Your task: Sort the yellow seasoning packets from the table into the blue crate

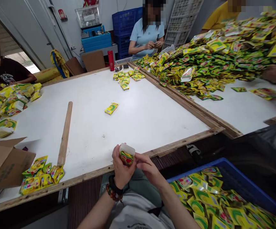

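My left hand (122, 167), with dark beaded bracelets on its wrist, grips a small translucent plastic container (127, 154) above the table's near wooden edge. Yellow, green and red sachets (126, 158) are packed inside it. My right hand (147, 168) is close beside it, its fingertips curled against the container's right side. Below my right forearm stands a blue plastic crate (225, 171) full of similar yellow-and-green sachets (206, 200). A small stack of sachets (111, 108) lies on the white table (142, 124) ahead of my hands.
A wooden strip (65, 133) and loose sachets (41, 175) lie left, near a cardboard box (4, 162). A large sachet heap (214, 54) covers the adjoining table. Several people work around the tables, including a person in a pale blue shirt (147, 38).
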The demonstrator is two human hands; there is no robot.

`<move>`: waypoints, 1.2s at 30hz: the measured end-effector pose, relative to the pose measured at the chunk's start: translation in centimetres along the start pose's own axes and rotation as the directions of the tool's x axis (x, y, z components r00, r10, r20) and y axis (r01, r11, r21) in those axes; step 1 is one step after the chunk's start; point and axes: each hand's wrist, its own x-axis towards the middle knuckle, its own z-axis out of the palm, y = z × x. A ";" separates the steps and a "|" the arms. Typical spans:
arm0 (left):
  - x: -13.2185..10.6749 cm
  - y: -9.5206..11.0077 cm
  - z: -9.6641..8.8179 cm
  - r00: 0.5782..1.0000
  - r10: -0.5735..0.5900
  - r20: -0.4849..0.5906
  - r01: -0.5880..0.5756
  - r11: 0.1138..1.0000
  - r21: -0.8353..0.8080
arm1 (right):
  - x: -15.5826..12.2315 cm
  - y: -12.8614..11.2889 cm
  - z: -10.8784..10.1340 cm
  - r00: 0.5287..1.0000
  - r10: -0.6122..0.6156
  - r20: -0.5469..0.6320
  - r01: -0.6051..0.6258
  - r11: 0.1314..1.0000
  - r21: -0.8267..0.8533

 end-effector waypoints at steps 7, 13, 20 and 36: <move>0.4 -0.1 0.4 0.955 0.293 -0.047 -0.286 0.952 0.111 | 1.3 -0.4 2.1 0.939 0.179 -0.295 -0.137 0.978 0.157; 0.7 0.6 -0.3 0.976 0.180 0.120 -0.197 0.970 0.142 | 0.9 -1.4 2.5 0.982 -0.080 -0.170 0.035 0.967 -0.254; 1.4 0.6 -0.2 0.967 -0.001 0.254 -0.034 0.991 0.131 | 1.1 -1.5 1.8 0.957 -0.138 -0.255 -0.034 0.820 -0.572; 10.4 0.1 -2.9 0.653 0.156 0.741 -0.308 0.949 0.072 | -6.2 -3.8 -6.0 0.972 -0.069 -0.225 -0.201 0.257 -0.945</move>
